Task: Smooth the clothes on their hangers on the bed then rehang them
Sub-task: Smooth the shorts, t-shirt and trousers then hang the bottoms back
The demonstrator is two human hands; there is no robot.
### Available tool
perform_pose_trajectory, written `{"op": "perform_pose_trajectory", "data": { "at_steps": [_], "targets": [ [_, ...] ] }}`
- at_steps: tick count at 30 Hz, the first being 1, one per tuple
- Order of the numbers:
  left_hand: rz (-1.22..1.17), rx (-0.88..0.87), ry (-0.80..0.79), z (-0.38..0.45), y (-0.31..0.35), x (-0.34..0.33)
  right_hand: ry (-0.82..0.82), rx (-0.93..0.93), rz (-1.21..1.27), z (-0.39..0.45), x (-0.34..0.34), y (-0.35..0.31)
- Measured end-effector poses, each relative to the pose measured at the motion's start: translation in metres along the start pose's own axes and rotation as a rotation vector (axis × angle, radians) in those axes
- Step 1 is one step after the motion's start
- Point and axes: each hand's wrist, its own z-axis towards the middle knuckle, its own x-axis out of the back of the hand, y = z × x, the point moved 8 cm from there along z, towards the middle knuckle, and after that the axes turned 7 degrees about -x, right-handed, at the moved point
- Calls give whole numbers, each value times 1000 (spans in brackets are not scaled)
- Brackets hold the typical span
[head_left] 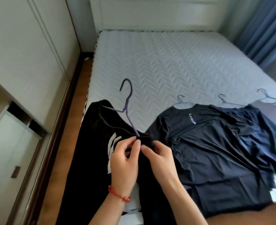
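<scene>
Both hands, left hand [123,161] and right hand [158,157], pinch the black shirt's [93,151] shoulder over the purple hanger [127,108] at the bed's [174,62] near-left corner; should seat fabric evenly on the hanger arm before smoothing downward.

Mattress [174,62]: quilted cloth, matt, stitched in a raised zigzag pattern; black garment [93,143]: soft matt cloth with smooth white printed stripes, hung on a thin purple hanger [127,101] of matt coated finish. Navy shirt [207,151]: thin, smooth cloth with a faint sheen, lying in fine creases. Floor [72,111]: glossy brown wood; wardrobe doors [20,54]: smooth, painted, pale; curtain [263,30]: blue cloth in folds.
</scene>
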Motion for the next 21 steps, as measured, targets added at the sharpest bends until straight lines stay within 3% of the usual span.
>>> {"op": "perform_pose_trajectory", "data": {
  "at_steps": [3, 10, 21],
  "targets": [
    [-32, 29, -40, -24, 30, 4, 45, 33, 45, -49, 18, -11],
    [-43, -78, -342, -72, 102, -44, 263, 83, 84, -124, 96, -26],
    [-56, -264, -625, -225, 194, -190, 566, 167, 180, -261, 290, -20]
  ]
}}
